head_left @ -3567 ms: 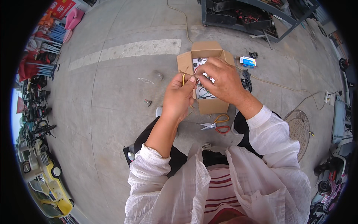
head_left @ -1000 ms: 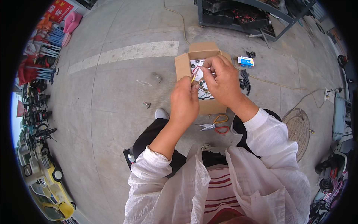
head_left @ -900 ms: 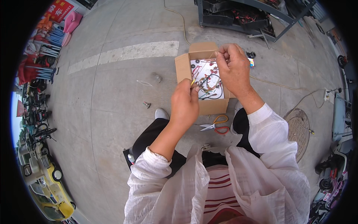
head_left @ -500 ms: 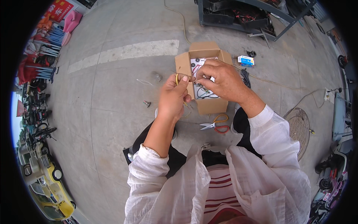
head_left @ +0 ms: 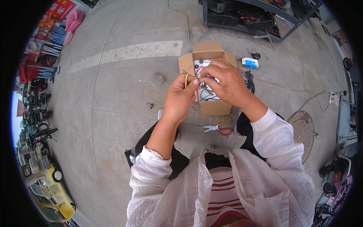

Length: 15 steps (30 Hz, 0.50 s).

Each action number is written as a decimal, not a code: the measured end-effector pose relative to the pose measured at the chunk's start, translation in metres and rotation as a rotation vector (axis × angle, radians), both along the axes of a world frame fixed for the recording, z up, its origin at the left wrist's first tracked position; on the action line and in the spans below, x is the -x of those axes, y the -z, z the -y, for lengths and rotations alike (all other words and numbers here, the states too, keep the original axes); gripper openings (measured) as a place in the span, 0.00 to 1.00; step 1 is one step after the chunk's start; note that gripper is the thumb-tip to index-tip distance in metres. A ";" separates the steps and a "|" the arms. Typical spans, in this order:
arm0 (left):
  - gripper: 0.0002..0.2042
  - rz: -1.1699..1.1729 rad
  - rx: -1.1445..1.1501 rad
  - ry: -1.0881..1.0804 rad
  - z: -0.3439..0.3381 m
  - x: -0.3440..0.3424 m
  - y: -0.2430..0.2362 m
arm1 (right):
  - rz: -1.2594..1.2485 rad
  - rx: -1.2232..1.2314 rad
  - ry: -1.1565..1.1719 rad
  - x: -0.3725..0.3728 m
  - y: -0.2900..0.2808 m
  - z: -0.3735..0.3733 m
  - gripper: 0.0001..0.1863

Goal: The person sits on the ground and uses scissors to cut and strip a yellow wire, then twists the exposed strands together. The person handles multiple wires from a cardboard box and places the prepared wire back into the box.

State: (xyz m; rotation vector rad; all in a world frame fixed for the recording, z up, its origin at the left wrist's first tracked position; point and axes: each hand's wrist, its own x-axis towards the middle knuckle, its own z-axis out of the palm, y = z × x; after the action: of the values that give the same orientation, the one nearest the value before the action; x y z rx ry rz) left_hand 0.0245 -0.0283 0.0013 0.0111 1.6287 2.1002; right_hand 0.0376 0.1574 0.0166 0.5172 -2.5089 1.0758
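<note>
My left hand (head_left: pixel 180 94) is closed around a thin yellow wire (head_left: pixel 186 80) in front of an open cardboard box (head_left: pixel 214 109). My right hand (head_left: pixel 228 85) is pinched, its fingertips meeting my left thumb; the small piece between them is too small to make out. Inside the box, partly hidden by both hands, red, green and black wires and black round parts lie on a white lining (head_left: pixel 208 96). Scissors (head_left: pixel 218 125) with orange and red handles rest on the floor just below the box.
A blue-and-white small box (head_left: pixel 250 62) and black parts (head_left: pixel 248 78) lie right of the carton, near a long beige cord (head_left: pixel 287 86). A metal cart (head_left: pixel 242 20) stands behind. A round manhole cover (head_left: pixel 300 128) is at right. Bikes (head_left: pixel 39 117) and a yellow toy car (head_left: pixel 49 185) line the left.
My right hand rose and moved right about a second ago, then came back down to my left fingertips. My left hand has shifted up and slightly left, then slightly right again, still holding the yellow wire.
</note>
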 end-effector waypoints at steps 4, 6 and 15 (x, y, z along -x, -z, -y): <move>0.04 -0.216 0.238 0.012 -0.002 -0.001 0.001 | 0.099 0.059 0.002 -0.003 -0.003 -0.002 0.06; 0.04 -0.287 0.308 0.009 -0.004 -0.003 -0.005 | 0.111 0.154 0.033 -0.005 -0.003 -0.001 0.06; 0.03 -0.896 0.679 -0.199 -0.012 -0.008 -0.002 | 0.073 0.231 0.019 -0.013 -0.011 0.010 0.20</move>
State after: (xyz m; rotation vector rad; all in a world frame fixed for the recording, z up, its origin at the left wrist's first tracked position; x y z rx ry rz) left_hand 0.0328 -0.0159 0.0031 0.6673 2.8966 1.6205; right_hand 0.0507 0.1477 0.0274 0.3933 -2.4018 1.3774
